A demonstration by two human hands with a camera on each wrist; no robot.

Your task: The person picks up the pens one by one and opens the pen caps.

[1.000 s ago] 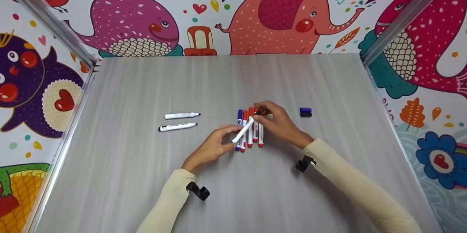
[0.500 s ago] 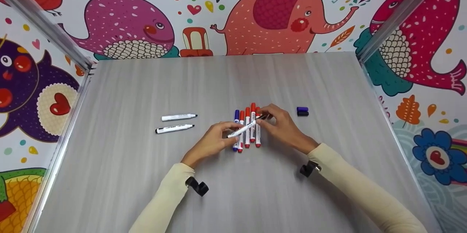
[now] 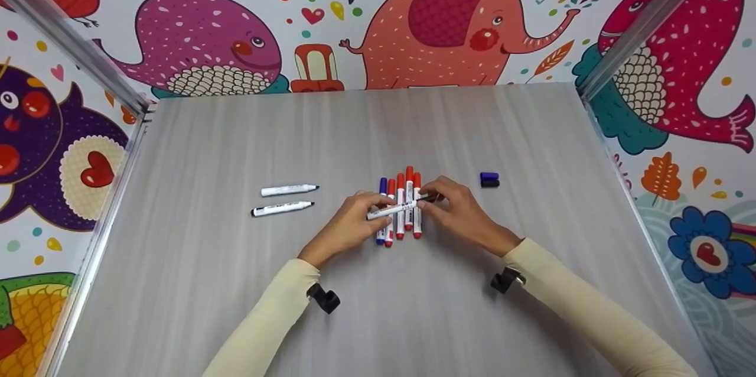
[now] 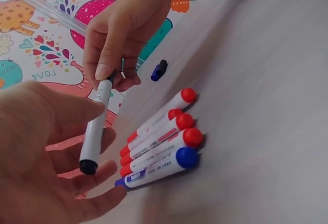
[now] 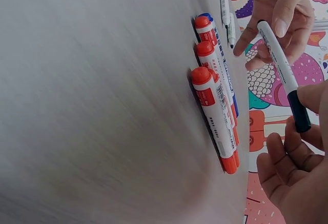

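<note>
1. Table (image 3: 236, 282): matt grey laminate with a faint wood-grain streak, smooth.
2. Held marker (image 3: 396, 210): smooth white plastic barrel, slightly glossy, with a black plastic cap.
3. Marker row (image 3: 401, 211): glossy plastic, red and blue caps, printed labels.
4. Loose caps (image 3: 489, 180): blue and black plastic.
5. Posts (image 3: 71, 40): brushed metal.
6. Walls (image 3: 460, 22): smooth printed sheet.
7. Sleeves (image 3: 266, 330): soft cream knit cloth.

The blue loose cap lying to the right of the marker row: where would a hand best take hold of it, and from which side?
Pinch the blue loose cap across its short width, coming straight down from above. It lies flat on the table, and a black cap sits tight against its near side, so probably grip by the two ends, which are free.
</note>
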